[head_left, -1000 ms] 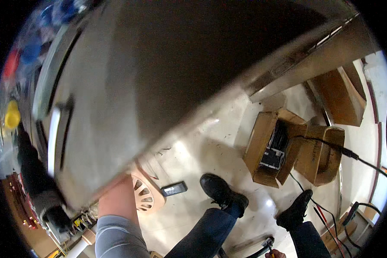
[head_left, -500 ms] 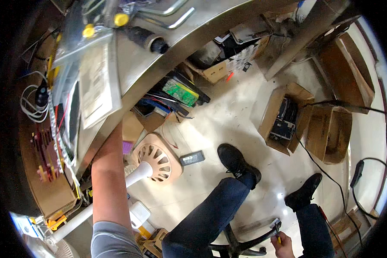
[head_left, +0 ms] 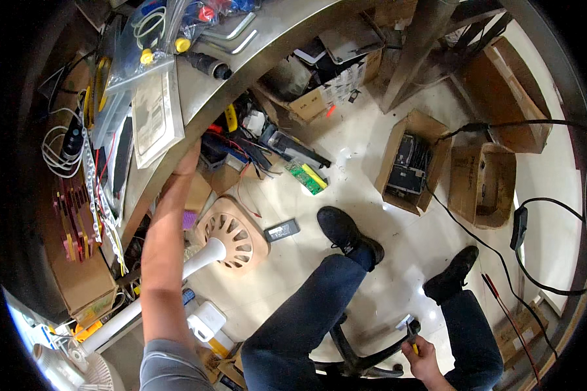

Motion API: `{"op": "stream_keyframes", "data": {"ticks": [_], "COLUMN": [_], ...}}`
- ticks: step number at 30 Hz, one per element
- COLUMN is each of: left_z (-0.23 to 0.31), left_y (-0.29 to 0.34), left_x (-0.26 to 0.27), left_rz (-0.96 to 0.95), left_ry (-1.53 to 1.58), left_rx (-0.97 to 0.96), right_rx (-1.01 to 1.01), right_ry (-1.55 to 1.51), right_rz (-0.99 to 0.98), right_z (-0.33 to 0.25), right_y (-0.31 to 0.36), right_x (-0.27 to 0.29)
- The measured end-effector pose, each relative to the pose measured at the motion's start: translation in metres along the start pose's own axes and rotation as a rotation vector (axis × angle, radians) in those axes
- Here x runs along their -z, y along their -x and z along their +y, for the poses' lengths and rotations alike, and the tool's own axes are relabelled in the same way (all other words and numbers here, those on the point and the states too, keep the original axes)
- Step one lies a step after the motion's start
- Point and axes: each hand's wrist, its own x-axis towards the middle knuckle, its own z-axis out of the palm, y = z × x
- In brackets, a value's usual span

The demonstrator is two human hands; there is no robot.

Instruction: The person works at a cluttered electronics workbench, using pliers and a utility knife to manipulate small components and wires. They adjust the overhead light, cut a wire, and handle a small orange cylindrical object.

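Note:
My left arm reaches forward to the workbench point(head_left: 205, 107). My left hand point(head_left: 188, 161) is partly under the bench's metal edge, and its fingers are hidden there. Close to it are dark cables point(head_left: 249, 148) and a yellow-and-black item point(head_left: 231, 117). A green circuit board point(head_left: 304, 177) with a yellow strip lies on the floor beyond my feet, beside a long black casing point(head_left: 297, 147). Low at the right, my right hand point(head_left: 425, 360) is closed round a small hand tool point(head_left: 411, 328) with a dark and yellow handle. The tool's exact kind is unclear.
A beige pedestal base point(head_left: 257, 234) and a black power adapter point(head_left: 282, 230) are on the floor. Cardboard boxes point(head_left: 460, 189) stand at the right, with a black cable point(head_left: 460, 225) running past. Hex keys point(head_left: 244, 42) and plastic bags lie on the bench. A chair base point(head_left: 352, 355) is below me.
The green board and black casing have moved out from the pile under the bench, onto the floor. The yellow-and-black item now shows. My right hand keeps the tool. The whole view has shifted slightly.

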Motion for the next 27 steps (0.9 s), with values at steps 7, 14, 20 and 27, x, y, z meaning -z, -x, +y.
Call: {"op": "stream_keyframes", "data": {"ticks": [7, 14, 20, 27], "left_z": [-0.082, -0.162, -0.248, -0.306], "left_y": [0.034, 0.107, 0.162, 0.18], "left_x": [0.185, 0.412, 0.577, 0.657], "left_rz": [-0.21, -0.424, -0.041, -0.951], "left_ry": [2.258, 2.8, 3.073, 3.693], "left_rx": [1.563, 1.474, 1.147, -0.181], "right_rx": [0.217, 0.129, 0.525, 0.88], "right_ry": [-0.052, -0.727, -0.879, -0.436], "right_rz": [-0.005, -0.264, -0.324, 0.053], "right_z": [-0.004, -0.054, -0.044, 0.041], "right_y": [0.016, 0.057, 0.137, 0.243], "right_x": [-0.004, -0.007, -0.004, 0.047]}}
